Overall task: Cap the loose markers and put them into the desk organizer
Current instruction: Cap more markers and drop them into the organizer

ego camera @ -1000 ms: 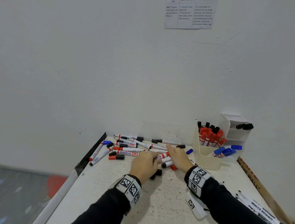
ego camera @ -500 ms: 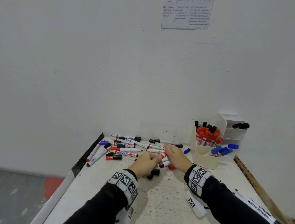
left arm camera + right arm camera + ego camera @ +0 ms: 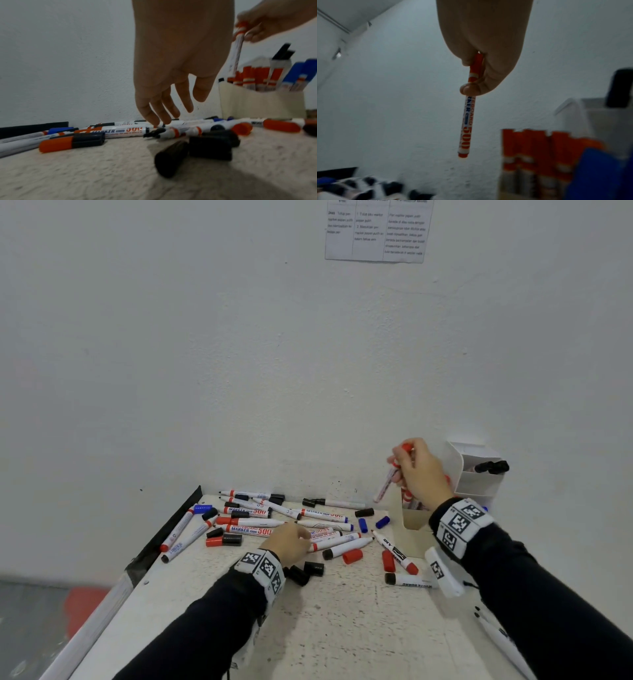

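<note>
The speckled tabletop (image 3: 342, 628) fills the lower view, pushed up against a white wall. At its right rear stands the cream desk organizer (image 3: 260, 102), its front pocket packed with red-capped and blue-capped markers. Loose markers (image 3: 253, 530) and stray black caps (image 3: 197, 150) lie scattered across the far half. The right hand (image 3: 419, 474) is up beside the organizer's left edge, grip closed around a capped red marker (image 3: 467, 121) that hangs base-down. The left hand (image 3: 171, 75) hovers low over the pile, grip open, fingertips (image 3: 154, 119) at the markers.
</note>
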A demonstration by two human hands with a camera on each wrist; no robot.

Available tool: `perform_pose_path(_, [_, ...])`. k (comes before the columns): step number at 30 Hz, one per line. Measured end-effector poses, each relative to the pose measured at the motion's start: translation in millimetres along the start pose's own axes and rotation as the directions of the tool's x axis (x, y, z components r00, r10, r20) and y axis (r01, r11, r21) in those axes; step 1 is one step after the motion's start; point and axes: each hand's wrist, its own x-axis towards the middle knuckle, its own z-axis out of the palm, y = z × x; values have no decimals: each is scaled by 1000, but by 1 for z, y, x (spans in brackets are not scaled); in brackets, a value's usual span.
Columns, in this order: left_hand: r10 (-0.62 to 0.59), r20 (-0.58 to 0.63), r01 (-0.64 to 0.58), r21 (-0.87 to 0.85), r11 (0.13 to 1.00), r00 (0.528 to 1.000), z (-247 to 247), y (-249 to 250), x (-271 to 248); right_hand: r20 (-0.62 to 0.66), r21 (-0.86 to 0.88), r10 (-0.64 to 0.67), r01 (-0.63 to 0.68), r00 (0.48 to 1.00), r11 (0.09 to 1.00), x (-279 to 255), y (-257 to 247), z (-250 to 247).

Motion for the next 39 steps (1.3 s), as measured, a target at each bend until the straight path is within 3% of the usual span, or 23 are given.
perform_pose_path(5, [-34, 17, 30, 207, 978, 999, 4, -6, 11, -165, -144, -67, 43, 984, 989, 16, 19, -32])
perform_pose_path(16, [-73, 53, 31, 556, 831, 996, 7, 1, 24, -100, -233, -38, 13, 994, 972, 23, 40, -38])
perform_pose_path(18, [-77, 48, 35, 583, 811, 996, 8, 1, 26, -95, -219, -43, 21, 995, 976, 24, 40, -37])
perform_pose_path(22, [-42, -9, 39, 622, 782, 999, 10, 0, 28, -244, -84, -117, 99, 963, 992, 30, 27, -43])
perform_pose_path(25, [-28, -53, 56, 653, 756, 998, 13, 0, 30, -311, -109, -193, 167, 931, 980, 34, 16, -49])
perform_pose_path(30, [-28, -78, 75, 690, 720, 997, 17, 1, 33, -218, -258, -187, 129, 958, 958, 32, 22, -49])
perform_pose_path(39, [-25, -82, 72, 638, 767, 996, 15, -4, 37, -217, -218, -101, 52, 971, 974, 36, 34, -53])
